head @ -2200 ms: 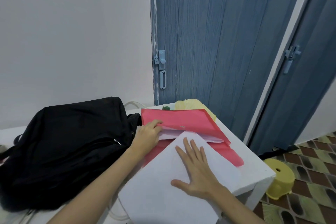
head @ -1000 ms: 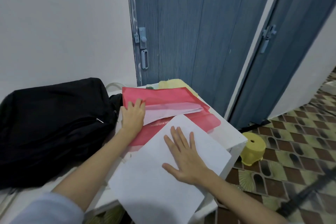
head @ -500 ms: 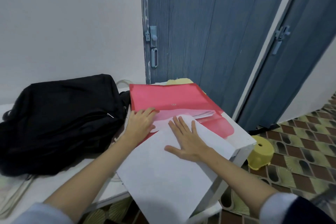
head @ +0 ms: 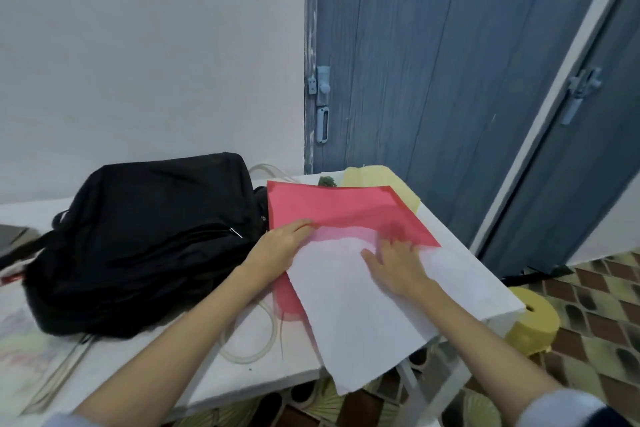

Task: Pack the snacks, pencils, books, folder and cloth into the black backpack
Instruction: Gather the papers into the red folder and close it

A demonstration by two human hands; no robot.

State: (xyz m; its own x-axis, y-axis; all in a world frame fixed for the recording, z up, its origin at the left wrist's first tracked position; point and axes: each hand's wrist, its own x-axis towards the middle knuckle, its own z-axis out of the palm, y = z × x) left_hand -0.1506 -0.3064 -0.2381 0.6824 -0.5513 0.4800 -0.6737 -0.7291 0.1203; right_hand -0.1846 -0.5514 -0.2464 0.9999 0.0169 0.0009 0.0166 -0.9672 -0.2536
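A translucent red folder lies on the white table, right of the black backpack. My left hand holds up the folder's front flap at its left edge. My right hand lies flat on a large white sheet, with its fingertips under the red flap. The sheet's far end is inside the folder; its near end hangs over the table edge. A yellow cloth shows behind the folder.
Blue doors stand behind the table. A yellow stool sits on the patterned floor at the right. A clear tube loops on the table near the backpack. Something small and green peeks out beside the cloth.
My right hand has slid the white sheet farther away, so its far end now lies under the red flap. My left hand still lifts the flap.
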